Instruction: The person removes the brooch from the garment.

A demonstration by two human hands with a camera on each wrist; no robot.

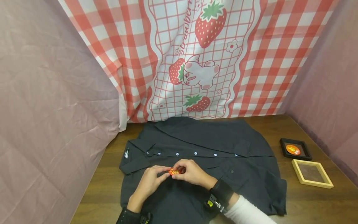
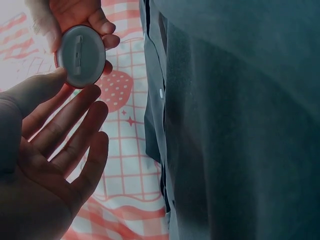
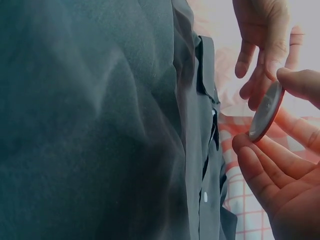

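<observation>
A round orange-red pin-back button badge [image 1: 174,171] is held up over a dark button-up shirt [image 1: 201,137] spread on the table. My left hand [image 1: 151,181] pinches its left edge between thumb and fingertips, the other fingers extended. From the right, my right hand [image 1: 193,173] grips the opposite edge with thumb and fingers. The left wrist view shows the badge's grey back [image 2: 90,67], with a slim metal pin [image 2: 79,54] lying across it. Seen at a slant in the right wrist view, the badge [image 3: 266,111] has its pale back toward the shirt.
On the right of the wooden table [image 1: 95,189] lies a black frame [image 1: 285,151] with an orange round badge [image 1: 293,149] in it. A light wooden frame [image 1: 316,183] is just in front. Behind the shirt hangs a red-checked strawberry cloth [image 1: 167,102]; pinkish drapes [image 1: 56,124] flank the table.
</observation>
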